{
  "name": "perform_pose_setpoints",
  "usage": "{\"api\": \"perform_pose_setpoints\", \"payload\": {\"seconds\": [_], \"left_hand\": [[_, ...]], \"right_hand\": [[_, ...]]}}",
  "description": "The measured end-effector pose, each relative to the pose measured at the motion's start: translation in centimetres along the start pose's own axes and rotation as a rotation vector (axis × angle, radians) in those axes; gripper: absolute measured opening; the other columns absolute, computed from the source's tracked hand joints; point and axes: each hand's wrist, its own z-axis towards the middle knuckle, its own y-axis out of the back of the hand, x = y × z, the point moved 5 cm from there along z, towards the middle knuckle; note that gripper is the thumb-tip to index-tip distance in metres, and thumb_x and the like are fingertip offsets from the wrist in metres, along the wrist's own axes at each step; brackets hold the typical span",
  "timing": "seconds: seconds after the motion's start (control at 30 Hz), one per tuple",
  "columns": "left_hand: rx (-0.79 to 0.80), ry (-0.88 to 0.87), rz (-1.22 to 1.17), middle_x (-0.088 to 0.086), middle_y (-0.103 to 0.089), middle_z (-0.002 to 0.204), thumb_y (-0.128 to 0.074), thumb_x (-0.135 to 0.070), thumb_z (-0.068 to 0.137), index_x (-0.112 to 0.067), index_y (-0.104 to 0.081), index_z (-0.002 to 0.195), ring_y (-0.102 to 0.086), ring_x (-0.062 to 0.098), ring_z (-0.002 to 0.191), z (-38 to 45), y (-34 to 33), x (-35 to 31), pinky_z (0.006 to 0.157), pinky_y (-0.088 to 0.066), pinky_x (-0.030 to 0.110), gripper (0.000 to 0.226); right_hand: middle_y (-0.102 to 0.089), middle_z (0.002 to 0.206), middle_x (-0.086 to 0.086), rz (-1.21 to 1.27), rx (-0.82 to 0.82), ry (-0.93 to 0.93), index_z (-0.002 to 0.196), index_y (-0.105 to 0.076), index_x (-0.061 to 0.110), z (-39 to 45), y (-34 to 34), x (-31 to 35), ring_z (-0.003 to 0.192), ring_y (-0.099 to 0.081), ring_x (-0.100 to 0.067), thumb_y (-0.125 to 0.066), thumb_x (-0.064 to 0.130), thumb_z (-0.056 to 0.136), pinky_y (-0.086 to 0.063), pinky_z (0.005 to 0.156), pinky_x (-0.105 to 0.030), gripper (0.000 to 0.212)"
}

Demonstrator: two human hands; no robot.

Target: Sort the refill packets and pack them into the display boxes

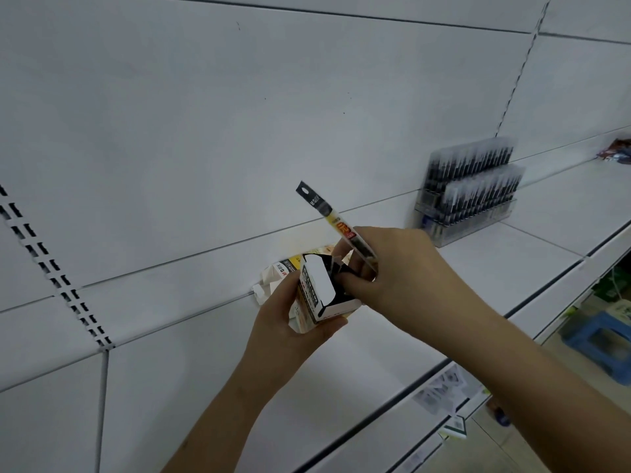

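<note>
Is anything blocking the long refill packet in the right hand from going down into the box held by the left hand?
Nothing visible. The slim clear refill packet, in the right hand, angles into the small white-and-yellow cardboard display box. The left hand holds the box; its white top flap is folded back.

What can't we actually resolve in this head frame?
Head view only:
- Inside of the display box: hidden by its white flap and the right hand.
- Lower end of the refill packet: behind the right hand's fingers.
- Box behind: mostly covered by the left hand and front box.
- Pen rack: motion-blurred, labels unreadable.
</note>
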Motion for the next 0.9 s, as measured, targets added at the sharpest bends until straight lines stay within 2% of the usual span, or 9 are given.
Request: {"api": "perform_pose_setpoints", "payload": {"seconds": [0.13,0.23,0.33,0.4,0.53,0.67,0.77,0.83,0.9], "left_hand": [[0.051,0.026,0.032,-0.011,-0.069,0.11,-0.081,-0.011,0.077,-0.028,-0.061,0.121,-0.065,0.012,0.106,0.4,0.3,-0.1,0.082,-0.056,0.026,0.051],[0.084,0.043,0.056,-0.011,-0.071,0.106,-0.083,-0.014,0.076,-0.033,-0.063,0.113,-0.067,0.013,0.103,0.7,0.5,-0.4,0.084,-0.056,0.03,0.046],[0.103,0.066,0.066,-0.018,-0.072,0.102,-0.083,-0.01,0.075,-0.038,-0.062,0.106,-0.068,0.004,0.1,0.9,0.8,-0.6,0.082,-0.055,0.023,0.047],[0.115,0.078,0.056,-0.017,-0.072,0.103,-0.082,-0.006,0.075,-0.035,-0.062,0.109,-0.068,0.003,0.1,1.0,1.0,-0.6,0.082,-0.055,0.02,0.049],[0.137,0.101,0.036,-0.016,-0.073,0.104,-0.081,-0.004,0.075,-0.031,-0.062,0.111,-0.067,0.002,0.101,1.3,1.0,-0.6,0.081,-0.053,0.016,0.049],[0.135,0.124,0.04,-0.024,-0.072,0.097,-0.08,-0.004,0.076,-0.032,-0.063,0.105,-0.066,-0.005,0.096,1.4,1.1,-0.5,0.075,-0.052,0.011,0.044],[0.147,0.141,0.056,-0.027,-0.071,0.095,-0.08,-0.008,0.077,-0.032,-0.063,0.105,-0.066,-0.009,0.093,1.4,1.0,-0.5,0.073,-0.05,0.008,0.041],[0.135,0.163,0.054,-0.025,-0.072,0.098,-0.082,-0.014,0.075,-0.042,-0.065,0.1,-0.066,-0.006,0.096,1.6,1.0,-0.3,0.078,-0.052,0.013,0.041],[0.119,0.185,0.069,-0.021,-0.073,0.102,-0.085,-0.022,0.073,-0.055,-0.067,0.093,-0.068,0.0,0.1,1.7,1.2,-0.1,0.088,-0.053,0.026,0.043]], "right_hand": [[-0.061,0.082,0.014,0.07,0.002,0.11,0.096,-0.064,0.034,0.1,0.9,0.6,0.075,-0.058,-0.002,-0.071,0.034,0.081,-0.045,0.065,-0.01,0.016],[-0.06,0.086,0.014,0.104,-0.052,0.257,0.09,-0.068,0.032,0.2,1.9,1.8,0.079,-0.058,-0.003,-0.073,0.026,0.081,-0.041,0.068,-0.006,0.012],[-0.06,0.078,0.015,0.038,-0.091,0.351,0.084,-0.07,0.026,0.4,2.1,2.5,0.078,-0.056,0.0,-0.072,0.018,0.083,-0.042,0.069,-0.008,0.008],[-0.058,0.074,0.015,0.002,-0.056,0.32,0.083,-0.068,0.026,0.7,2.1,2.5,0.074,-0.055,-0.003,-0.068,0.023,0.087,-0.041,0.066,-0.013,0.005],[-0.05,0.064,0.008,-0.306,0.036,0.27,0.077,-0.058,0.024,1.3,1.5,2.2,0.059,-0.044,-0.006,-0.056,0.037,0.094,-0.032,0.051,-0.026,0.022],[-0.061,0.075,0.005,-0.419,0.088,0.251,0.086,-0.065,0.024,1.8,1.4,3.1,0.072,-0.054,-0.015,-0.051,0.04,0.096,-0.03,0.048,-0.025,0.024],[-0.061,0.072,0.004,-0.422,0.172,0.184,0.087,-0.068,0.024,2.5,1.1,3.4,0.071,-0.055,-0.017,-0.054,0.039,0.095,-0.027,0.045,-0.024,0.022],[-0.058,0.069,0.005,-0.466,0.199,0.159,0.079,-0.064,0.023,3.0,0.6,3.3,0.063,-0.052,-0.014,-0.055,0.037,0.095,-0.026,0.044,-0.023,0.023],[-0.049,0.064,0.006,-0.511,0.207,0.162,0.066,-0.049,0.023,3.3,0.1,3.3,0.058,-0.047,-0.013,-0.054,0.036,0.095,-0.026,0.044,-0.023,0.032]]}}
